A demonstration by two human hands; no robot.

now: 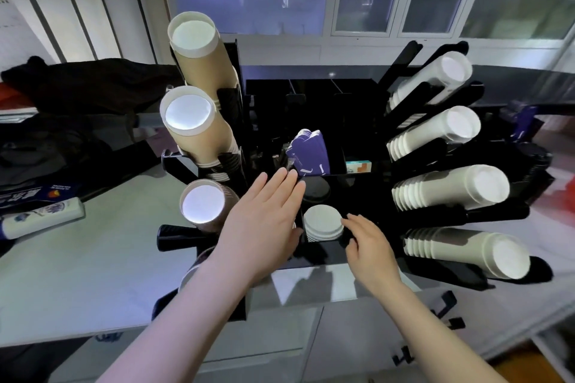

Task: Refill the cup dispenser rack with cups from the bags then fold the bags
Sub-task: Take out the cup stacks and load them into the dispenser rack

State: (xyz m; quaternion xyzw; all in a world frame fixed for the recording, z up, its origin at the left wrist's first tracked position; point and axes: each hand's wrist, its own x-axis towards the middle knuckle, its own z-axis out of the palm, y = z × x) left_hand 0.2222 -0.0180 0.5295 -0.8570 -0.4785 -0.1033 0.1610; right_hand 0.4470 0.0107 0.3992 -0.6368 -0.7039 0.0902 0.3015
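A black cup dispenser rack [314, 93] stands on the white counter. Three stacks of brown cups [202, 71] lean out on its left side; several stacks of white cups [448, 190] lean out on its right. A stack of white lids [322, 222] sits in a front middle slot, with a black lid [315, 190] behind it. My left hand [264, 221] is flat and open over the rack's front left, holding nothing. My right hand [367, 242] hovers with fingers apart, its fingertips by the white lids. No bag is in either hand.
Purple sleeves [311, 149] and a small box [357, 166] stand in the rack's middle compartments. A wrapped roll of cups [40, 216] lies on the counter at the left, beside dark clothing [87, 84]. A window runs behind the rack.
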